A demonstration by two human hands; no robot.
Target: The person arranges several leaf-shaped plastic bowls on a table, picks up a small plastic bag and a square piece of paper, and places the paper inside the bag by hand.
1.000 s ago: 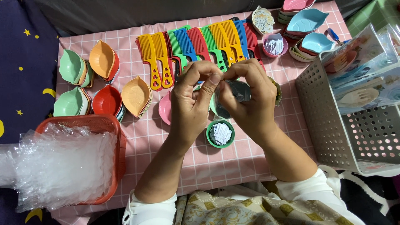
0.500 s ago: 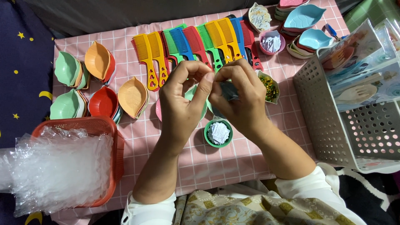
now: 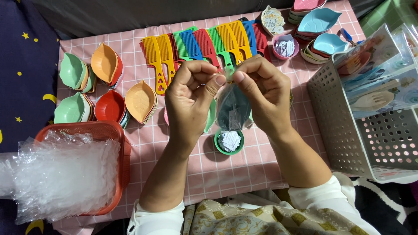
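Fingers (image 3: 217, 81) on clear bag (image 3: 233, 109) above paper-filled cup (image 3: 229, 142)

Table (image 3: 261, 169) fills mid-frame; combs (image 3: 204, 43) in a row along its top centre, leaf dishes (image 3: 104, 87) in stacks at upper left, more dishes (image 3: 320, 26) stacked at upper right beside a cup (image 3: 285, 45) of paper slips. Basket (image 3: 115, 143) of plastic bags (image 3: 61, 174) at lower left, partly over the table edge; perforated bin (image 3: 348, 130) with packets (image 3: 379, 74) in it at right. Both hands, left (image 3: 189, 98) and right (image 3: 261, 93), at centre above a small cup (image 3: 229, 141) of slips, a bag (image 3: 233, 109) hanging between them.
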